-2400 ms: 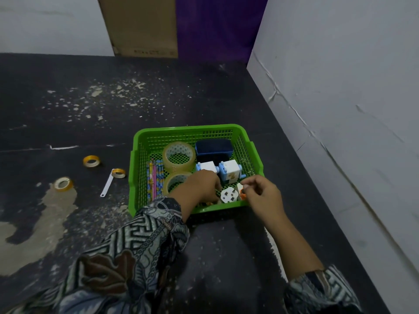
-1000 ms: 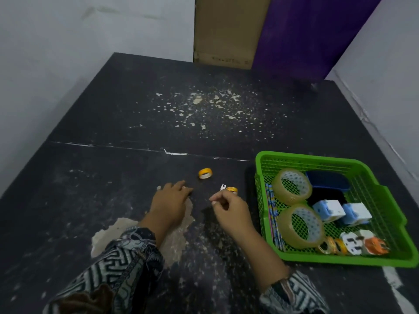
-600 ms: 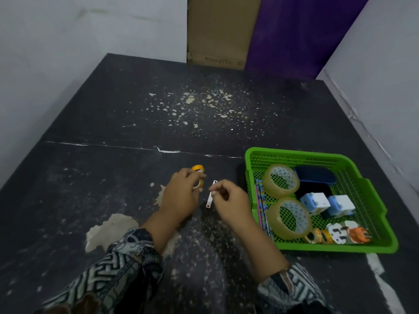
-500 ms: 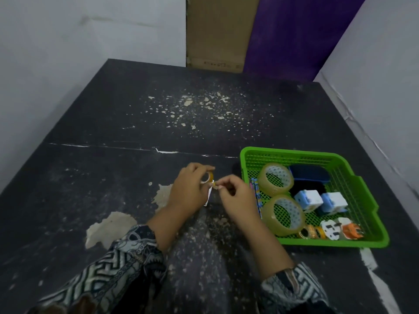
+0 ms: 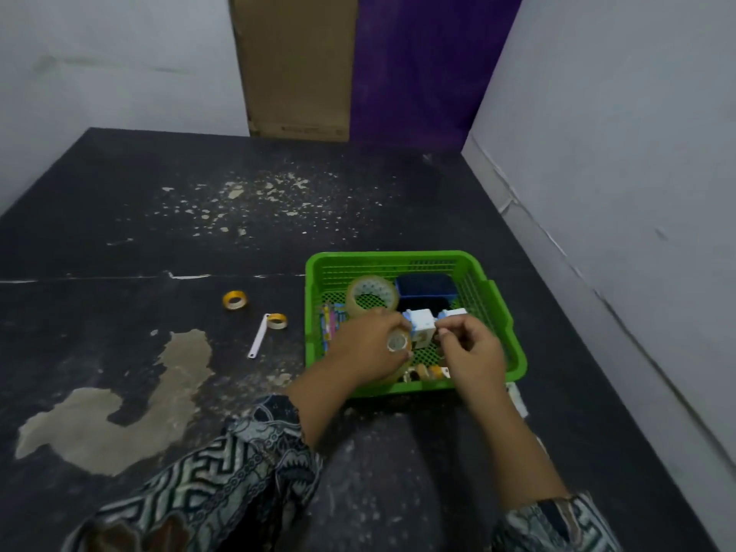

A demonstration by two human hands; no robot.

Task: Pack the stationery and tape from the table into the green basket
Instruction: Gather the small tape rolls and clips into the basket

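Both hands over the green basket (image 5: 513, 344), at the right of the dark tabletop (image 5: 159, 241). Left hand (image 5: 366, 352): fingers curled around a small tape roll (image 5: 398, 343), gripped and raised over the basket's middle. Right hand (image 5: 474, 352): fingers pinched closed near a white-and-blue block (image 5: 419, 326); contents of the pinch cannot be told. Inside the basket: large clear tape roll (image 5: 372, 294), dark blue box (image 5: 426, 284), pencils (image 5: 329, 324). On the tabletop, left of the basket: yellow tape roll (image 5: 234, 300) and another small roll (image 5: 276, 321) with a loose white strip (image 5: 259, 340).

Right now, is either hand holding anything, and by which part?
The left hand holds a small tape roll by its rim, over the green basket. The right hand looks pinched; what it holds cannot be told.
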